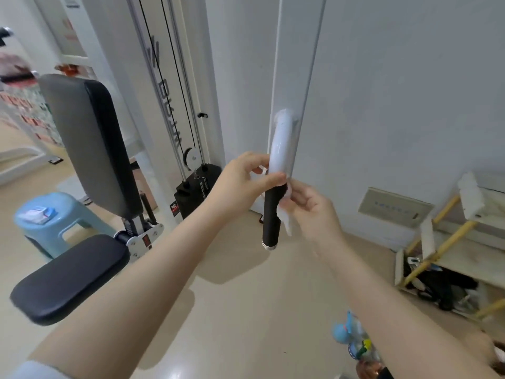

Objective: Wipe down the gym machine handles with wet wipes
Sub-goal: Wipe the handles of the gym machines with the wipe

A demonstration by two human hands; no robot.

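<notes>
White wet wipe (284, 214) wrapped at top of black handle grip (271, 214), where it meets the white bar (282, 149). Left hand (246, 184): thumb and fingers (273, 178) curled round bar and wipe, just above the grip. Right hand (314, 209): fingers pinch the wipe against the grip's right side, a loose tail hanging below them. Well left of both hands: grey backrest (82, 143), black seat pad (71, 277), blue stool (54, 217) carrying a wipes pack (38, 214).
</notes>
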